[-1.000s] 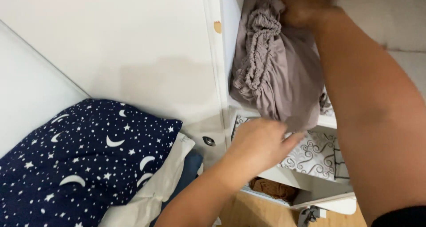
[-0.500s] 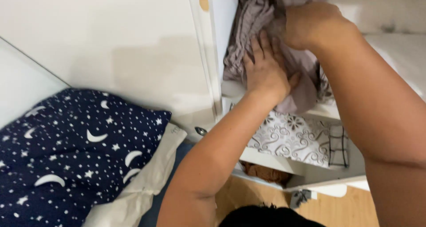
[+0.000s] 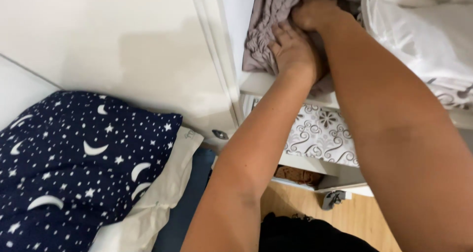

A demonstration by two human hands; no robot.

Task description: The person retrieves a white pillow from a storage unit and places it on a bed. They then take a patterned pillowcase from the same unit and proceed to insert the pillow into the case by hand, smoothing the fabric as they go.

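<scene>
A crumpled mauve-grey sheet with a gathered elastic edge (image 3: 268, 28) lies on a white wardrobe shelf (image 3: 256, 84). My left hand (image 3: 293, 47) presses flat on the sheet at the shelf's front, fingers together. Above it, my right hand (image 3: 315, 11) is clenched on the sheet's top and reaches deeper into the shelf. Both forearms cross the view from the bottom. Part of the sheet is hidden behind my hands.
White bedding (image 3: 423, 40) sits on the same shelf to the right. A patterned grey-and-white fabric (image 3: 320, 134) lies on the shelf below. A navy pillow with moons and stars (image 3: 74, 158) rests on a white pillow (image 3: 157, 198) at left. The white wardrobe door (image 3: 123, 45) stands beside it.
The sheet has gone from hanging over the shelf edge to lying on the shelf. My left hand rose from the lower shelf onto the sheet. The view has tilted up.
</scene>
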